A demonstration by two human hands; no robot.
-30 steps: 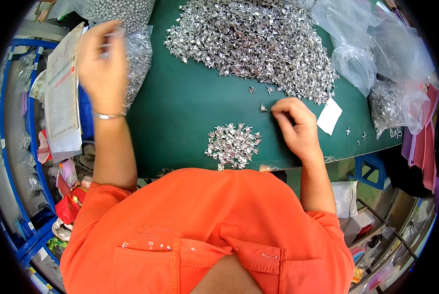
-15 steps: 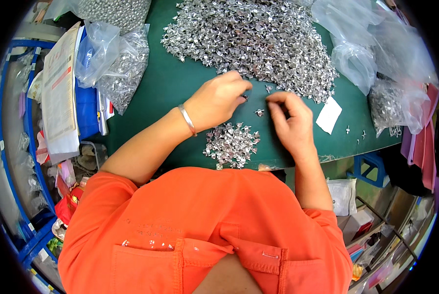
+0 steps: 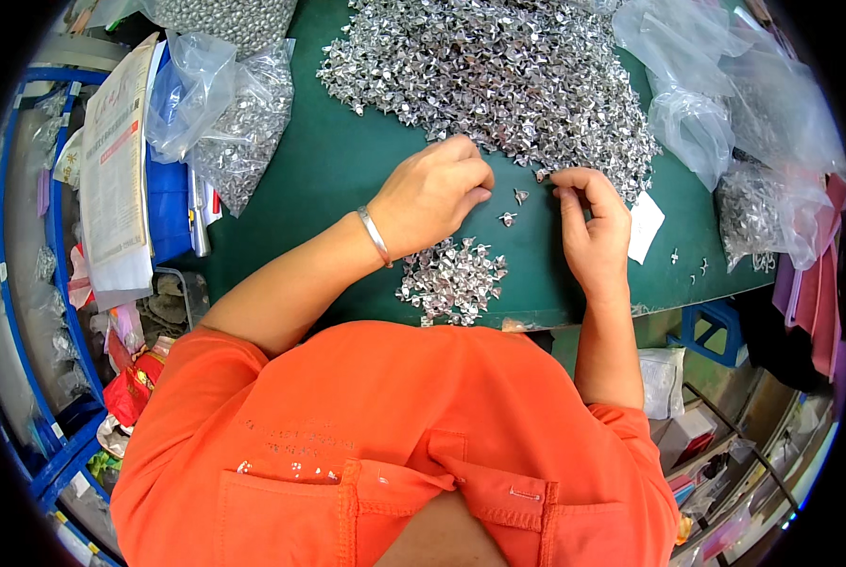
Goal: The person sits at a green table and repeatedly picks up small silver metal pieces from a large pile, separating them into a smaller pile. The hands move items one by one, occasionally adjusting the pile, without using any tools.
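Observation:
Over the green tabletop, my left hand (image 3: 432,197) is closed, thumb and index together; what it holds, if anything, is hidden. My right hand (image 3: 598,227) has curled fingers, with thumb and index pinched on a small silver metal part (image 3: 542,175) at the near edge of the big pile. Two loose silver parts (image 3: 507,219) lie between my hands. Close to my body sits a small heap of the same three-armed silver parts (image 3: 453,282). Beyond both hands spreads the large pile of silver metal parts (image 3: 498,76).
Clear plastic bags of metal pieces stand at the left (image 3: 243,132) and the right (image 3: 753,213). A white paper scrap (image 3: 644,227) lies beside my right hand. A blue bin (image 3: 169,208) with papers is at the left, and a blue stool (image 3: 711,331) stands below the table's right edge.
My right hand has moved right and its fingertips have reached the pile's near edge. A small dark piece that showed at my left fingertips no longer shows; that hand has barely moved.

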